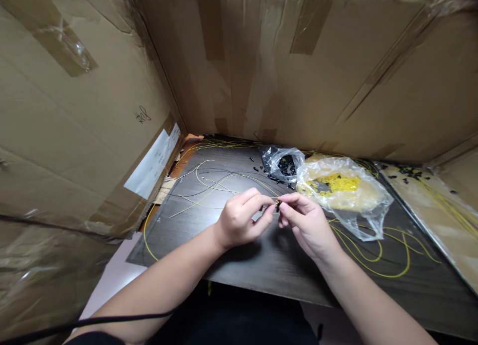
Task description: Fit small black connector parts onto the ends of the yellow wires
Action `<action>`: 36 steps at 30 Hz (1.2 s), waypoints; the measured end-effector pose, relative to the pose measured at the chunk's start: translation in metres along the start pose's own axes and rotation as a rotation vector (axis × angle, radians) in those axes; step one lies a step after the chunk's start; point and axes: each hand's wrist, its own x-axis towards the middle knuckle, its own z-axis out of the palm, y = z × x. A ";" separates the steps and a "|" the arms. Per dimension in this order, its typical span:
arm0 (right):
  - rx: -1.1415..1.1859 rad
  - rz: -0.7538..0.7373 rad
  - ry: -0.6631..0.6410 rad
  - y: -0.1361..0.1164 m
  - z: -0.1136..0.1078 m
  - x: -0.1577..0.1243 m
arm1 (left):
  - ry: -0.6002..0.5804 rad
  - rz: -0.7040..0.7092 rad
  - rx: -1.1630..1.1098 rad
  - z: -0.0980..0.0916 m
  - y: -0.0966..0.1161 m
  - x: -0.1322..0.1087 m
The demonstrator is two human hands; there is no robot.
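Part (pixel 278 206), small and black, sits at the meeting fingertips over the dark table (pixel 168 235); I judge it light and stiff, best pinched by its sides. Right hand (pixel 304 218) pinches it, almost closed; left hand (pixel 242 219) is also closed, seemingly on a yellow strand (pixel 277 202). Toward three o'clock from it lies a plastic bag (pixel 343 201).

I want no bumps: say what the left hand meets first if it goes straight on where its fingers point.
Most likely the small black piece held by the right hand, just beyond the left hand; whether the two already touch is hard to tell at this depth.
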 end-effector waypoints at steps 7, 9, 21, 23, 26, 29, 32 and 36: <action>0.011 -0.035 -0.004 0.001 0.000 -0.001 | 0.021 -0.099 -0.101 -0.002 0.005 0.005; -0.002 -0.051 -0.023 0.002 -0.001 -0.001 | 0.025 -0.147 -0.138 -0.003 0.006 0.006; 0.137 -0.015 -0.088 -0.004 0.006 -0.001 | -0.064 -0.673 -0.827 0.002 0.006 0.012; 0.152 -0.015 -0.089 -0.005 0.006 0.000 | -0.084 -0.752 -0.880 0.002 0.007 0.013; 0.160 -0.024 -0.081 -0.007 0.005 -0.001 | -0.072 -0.780 -0.844 0.002 0.007 0.012; 0.126 -0.017 -0.070 -0.009 0.002 -0.004 | -0.069 -0.761 -0.778 0.002 0.006 0.010; 0.022 -0.039 -0.085 -0.006 -0.002 -0.006 | -0.078 -0.729 -0.726 0.002 0.006 0.009; -0.193 -0.123 -0.060 -0.003 -0.006 -0.008 | -0.104 -0.659 -0.606 0.002 0.006 0.008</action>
